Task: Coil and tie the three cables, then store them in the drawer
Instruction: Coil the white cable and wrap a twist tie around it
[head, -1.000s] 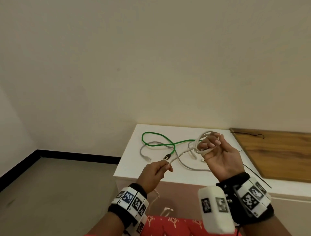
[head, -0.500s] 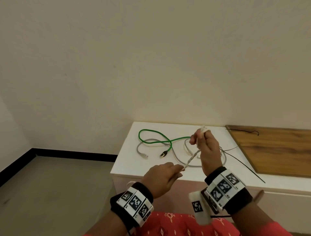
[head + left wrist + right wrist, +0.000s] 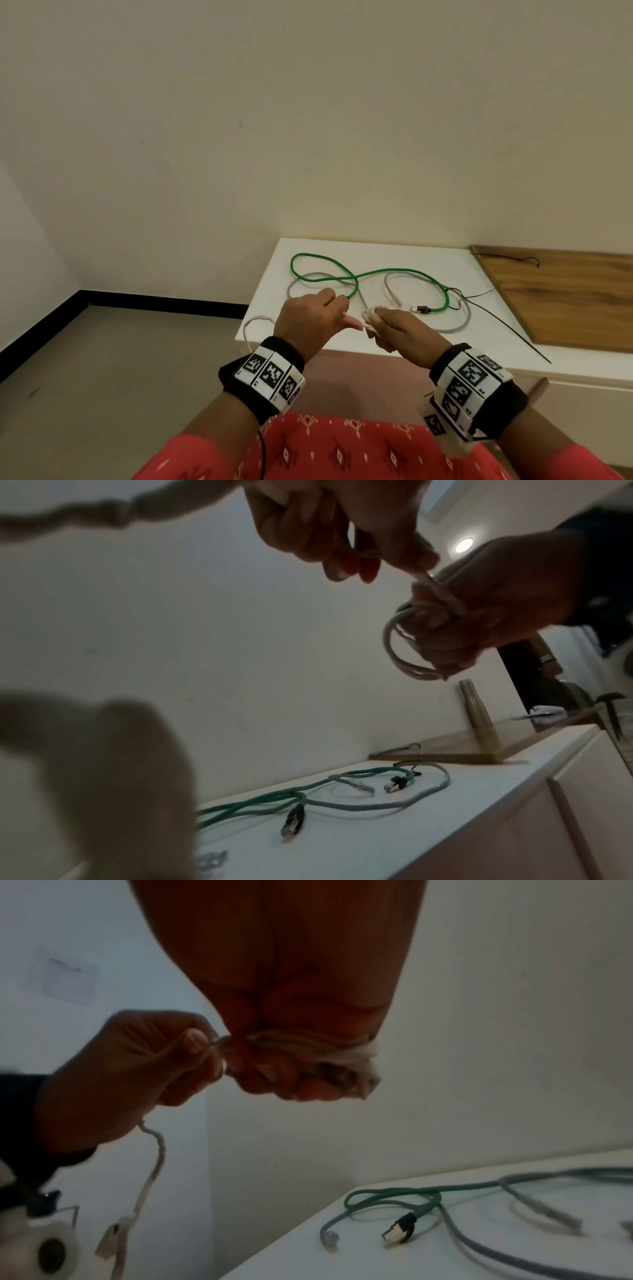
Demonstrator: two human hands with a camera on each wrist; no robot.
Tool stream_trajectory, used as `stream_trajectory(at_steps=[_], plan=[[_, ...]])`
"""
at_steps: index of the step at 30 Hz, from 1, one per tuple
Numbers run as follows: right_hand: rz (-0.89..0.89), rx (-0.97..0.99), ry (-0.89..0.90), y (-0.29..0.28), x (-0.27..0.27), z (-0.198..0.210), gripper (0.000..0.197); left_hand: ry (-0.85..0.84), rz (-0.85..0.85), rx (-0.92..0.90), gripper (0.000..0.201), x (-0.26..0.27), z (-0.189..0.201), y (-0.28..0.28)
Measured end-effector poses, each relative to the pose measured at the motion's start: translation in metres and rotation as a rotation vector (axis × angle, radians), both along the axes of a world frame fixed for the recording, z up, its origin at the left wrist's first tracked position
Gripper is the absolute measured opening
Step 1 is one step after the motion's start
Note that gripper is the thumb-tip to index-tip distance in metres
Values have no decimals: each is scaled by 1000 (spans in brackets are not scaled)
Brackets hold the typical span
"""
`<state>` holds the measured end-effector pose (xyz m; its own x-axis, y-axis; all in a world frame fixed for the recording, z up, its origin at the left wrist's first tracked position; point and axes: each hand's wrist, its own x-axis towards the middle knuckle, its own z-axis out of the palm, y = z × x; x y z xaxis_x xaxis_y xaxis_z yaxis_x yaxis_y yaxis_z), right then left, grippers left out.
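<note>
My right hand (image 3: 383,325) grips a small coil of white cable (image 3: 404,653) over the front edge of the white cabinet top (image 3: 394,346); the coil's wrapped turns (image 3: 346,1047) show under its fingers. My left hand (image 3: 318,315) pinches the same cable's loose tail (image 3: 150,1172) right beside the coil, and the tail hangs down past its wrist with the plug at the end. A green cable (image 3: 329,270) and a grey cable (image 3: 459,322) lie uncoiled and crossed on the cabinet top behind both hands.
A wooden board (image 3: 568,294) lies on the cabinet's right part with a thin black tie (image 3: 507,255) on it. More thin black ties (image 3: 507,329) lie beside the green cable. A drawer front (image 3: 582,397) shows below right. The wall is close behind.
Both hands dropped lower and came together. The right hand turned palm down with the coil. The left hand moved up the tail until it reached the coil.
</note>
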<state>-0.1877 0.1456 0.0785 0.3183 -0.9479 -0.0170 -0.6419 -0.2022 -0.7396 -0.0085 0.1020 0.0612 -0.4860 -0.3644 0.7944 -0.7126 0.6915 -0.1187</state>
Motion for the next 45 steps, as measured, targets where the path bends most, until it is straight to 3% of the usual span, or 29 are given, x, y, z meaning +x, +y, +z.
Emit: stream_trajectory(at_steps=[6, 9, 13, 18, 20, 27, 30, 33, 37, 39, 41, 45], plan=[[28, 349, -491, 8, 2, 2, 42, 150, 0, 319, 68, -1, 0, 3], [43, 542, -816, 8, -1, 3, 43, 215, -106, 530, 76, -4, -5, -1], [74, 669, -1255, 6, -6, 9, 41, 399, -291, 771, 57, -1, -19, -3], [173, 721, -1580, 7, 1, 5, 29, 444, -331, 951, 37, -1, -26, 1], [228, 703, -1691, 6, 1, 4, 41, 444, -355, 1049, 32, 2, -28, 2], [186, 346, -1859, -4, -3, -3, 43, 253, -281, 1095, 21, 1, -33, 3], [20, 150, -1838, -7, -3, 7, 12, 9, -142, 1003, 33, 1, -33, 5], [-146, 9, -1769, -5, 1, 14, 13, -228, -27, 837, 32, -8, -29, 14], [-366, -118, -1567, -7, 12, 11, 26, -466, 2, 720, 35, -18, -21, 24], [-454, -191, -1348, -6, 15, 4, 31, -529, -22, 686, 33, -20, -17, 27], [-515, -330, -1011, -7, 18, -5, 29, -568, -59, 639, 32, -22, -13, 29], [-433, -562, -319, -11, 20, -20, 28, -572, -125, 386, 27, -19, -10, 23]])
